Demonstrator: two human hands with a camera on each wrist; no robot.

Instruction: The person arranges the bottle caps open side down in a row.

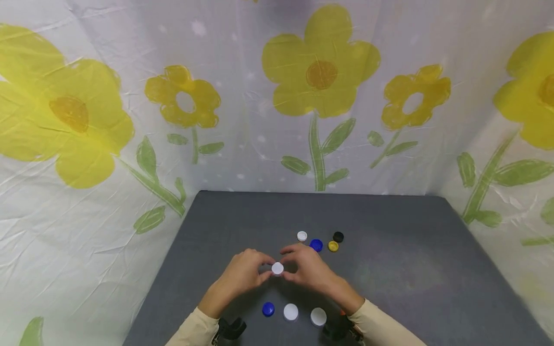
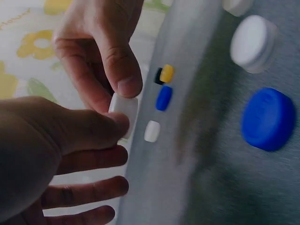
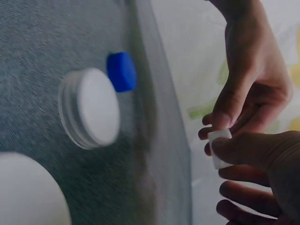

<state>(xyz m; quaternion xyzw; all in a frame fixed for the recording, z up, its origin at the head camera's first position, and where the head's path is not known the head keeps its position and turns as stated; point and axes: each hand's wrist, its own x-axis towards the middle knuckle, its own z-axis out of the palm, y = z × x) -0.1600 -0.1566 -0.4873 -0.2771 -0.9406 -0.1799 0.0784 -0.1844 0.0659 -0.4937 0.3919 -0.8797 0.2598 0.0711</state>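
Between my two hands is a small white bottle cap (image 1: 277,268), lifted over the grey table (image 1: 402,269). My left hand (image 1: 243,273) pinches it from the left with thumb and fingers. From the other side, my right hand (image 1: 309,269) pinches the same cap. In the left wrist view, both thumbs press on the cap (image 2: 125,112), and the lower left fingers stick out straight. The right wrist view shows the cap (image 3: 218,149) partly covered by the right thumb. Nearer my body lie a blue cap (image 1: 268,309) and two larger white lids, one at the middle (image 1: 291,312).
Beyond my right hand sit a white cap (image 1: 302,236), a blue cap (image 1: 316,245), a yellow cap (image 1: 333,246) and a black cap (image 1: 338,237). An orange bit (image 1: 343,313) peeks out by my right wrist. A flowered curtain (image 1: 242,144) surrounds the table.
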